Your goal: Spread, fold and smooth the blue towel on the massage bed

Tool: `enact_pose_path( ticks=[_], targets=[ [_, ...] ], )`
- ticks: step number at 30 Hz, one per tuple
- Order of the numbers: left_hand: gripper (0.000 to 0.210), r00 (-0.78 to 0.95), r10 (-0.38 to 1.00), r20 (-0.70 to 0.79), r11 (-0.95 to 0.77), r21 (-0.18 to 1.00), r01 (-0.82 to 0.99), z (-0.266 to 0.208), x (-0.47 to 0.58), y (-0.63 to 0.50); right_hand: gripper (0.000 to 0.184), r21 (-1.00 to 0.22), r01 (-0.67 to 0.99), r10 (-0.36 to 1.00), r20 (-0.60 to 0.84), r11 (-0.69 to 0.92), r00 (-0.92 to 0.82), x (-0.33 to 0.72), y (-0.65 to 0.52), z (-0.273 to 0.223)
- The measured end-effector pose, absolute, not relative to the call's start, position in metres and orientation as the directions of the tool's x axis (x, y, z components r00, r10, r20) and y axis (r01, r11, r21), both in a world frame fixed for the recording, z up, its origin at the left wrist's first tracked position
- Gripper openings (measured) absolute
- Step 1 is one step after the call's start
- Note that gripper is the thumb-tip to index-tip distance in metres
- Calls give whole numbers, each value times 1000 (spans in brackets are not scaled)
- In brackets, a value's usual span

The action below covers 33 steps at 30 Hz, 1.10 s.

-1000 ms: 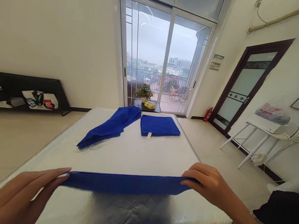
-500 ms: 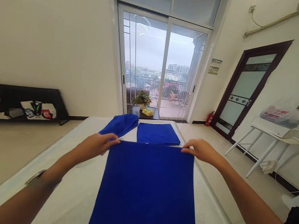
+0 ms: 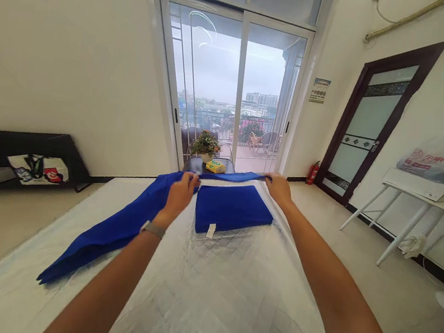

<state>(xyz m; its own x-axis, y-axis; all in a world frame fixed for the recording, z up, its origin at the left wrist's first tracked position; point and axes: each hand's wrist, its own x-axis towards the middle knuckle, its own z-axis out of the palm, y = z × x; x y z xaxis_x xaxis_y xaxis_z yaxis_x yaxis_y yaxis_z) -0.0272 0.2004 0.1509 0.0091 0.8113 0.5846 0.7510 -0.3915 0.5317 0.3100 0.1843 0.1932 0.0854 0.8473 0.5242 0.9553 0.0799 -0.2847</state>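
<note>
Between left grip (image 3: 180,194) and right grip (image 3: 279,188), each clamped on one end, a blue cloth (image 3: 239,177) stretches.

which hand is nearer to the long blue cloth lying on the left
Left. The left hand appears at the far end of the long blue cloth, contact unclear; the right hand is well off to its right.

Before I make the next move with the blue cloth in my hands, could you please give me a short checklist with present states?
1. Left hand has its grip on the held cloth: ok.
2. Right hand has its grip on the other end: ok.
3. Full spread of held cloth visible: not ok, only a narrow strip shows.
4. Folded stack lies flat, white label showing: ok.
5. Left forearm clear of the loose cloth: cannot tell, they overlap in view.
</note>
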Motion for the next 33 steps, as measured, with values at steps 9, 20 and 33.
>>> enact_pose_path(
  ticks=[9, 20, 33],
  targets=[
    [36, 373, 859, 351, -457, 196, 868, 16, -39, 181, 27, -393, 917, 911, 399, 68, 104, 335, 179, 14],
    [36, 487, 813, 319, -532, 64, 845, 31, -37, 167, 20, -280, 957, 928, 372, 76, 35, 342, 172, 23],
    [31, 452, 818, 355, -475, -22, 879, 34, -42, 169, 22, -193, 977, 899, 439, 94, 1, 342, 161, 18]
  ],
)
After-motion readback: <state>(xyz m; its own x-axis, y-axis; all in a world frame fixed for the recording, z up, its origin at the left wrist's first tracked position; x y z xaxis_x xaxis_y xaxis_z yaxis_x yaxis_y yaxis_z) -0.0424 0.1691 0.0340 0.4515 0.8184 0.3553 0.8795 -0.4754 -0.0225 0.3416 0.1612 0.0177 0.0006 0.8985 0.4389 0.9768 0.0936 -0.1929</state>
